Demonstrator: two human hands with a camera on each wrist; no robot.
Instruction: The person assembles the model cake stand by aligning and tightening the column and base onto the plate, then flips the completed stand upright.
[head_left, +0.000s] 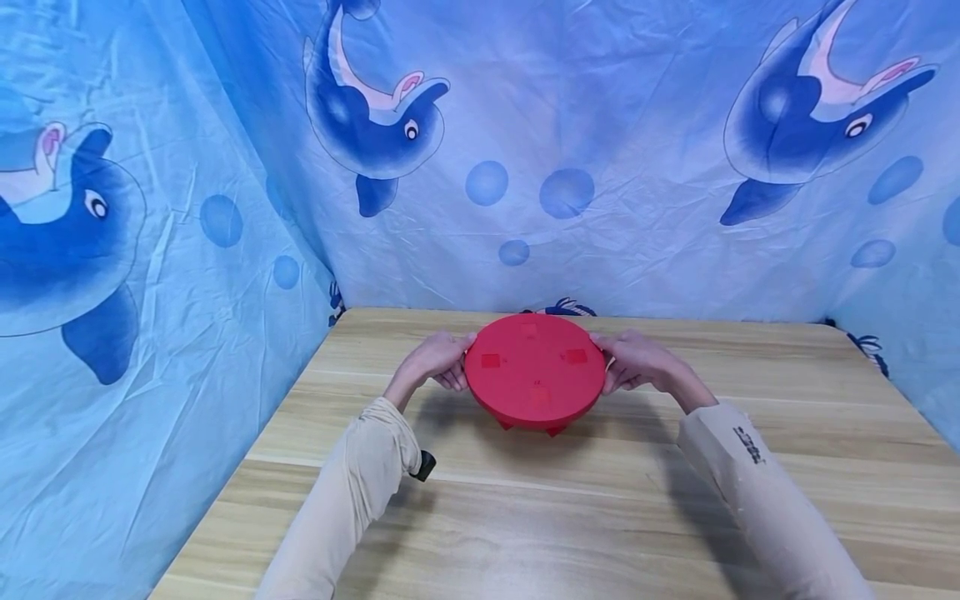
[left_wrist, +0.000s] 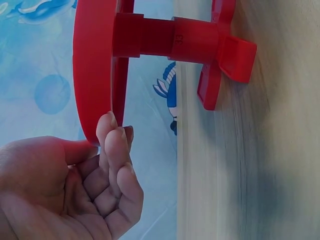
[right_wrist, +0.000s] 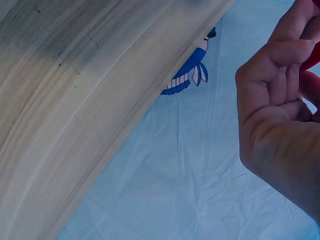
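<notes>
A red round pedestal stand spans between both hands over the far middle of the table, its flat disc top tilted toward me. Square marks dot that top. My left hand pinches the left rim, thumb at the upper edge and curled fingers beneath. From the left wrist view, a short red post joins the disc to splayed feet, which are close over the wood. Opposite, my right hand grips the right rim in the same way. Only a sliver of red shows beside the right hand in its wrist view.
The wood-grain table runs back to a blue cloth backdrop printed with dolphins and bubbles. Another cloth wall borders the left side. A small black object sits at the left sleeve cuff.
</notes>
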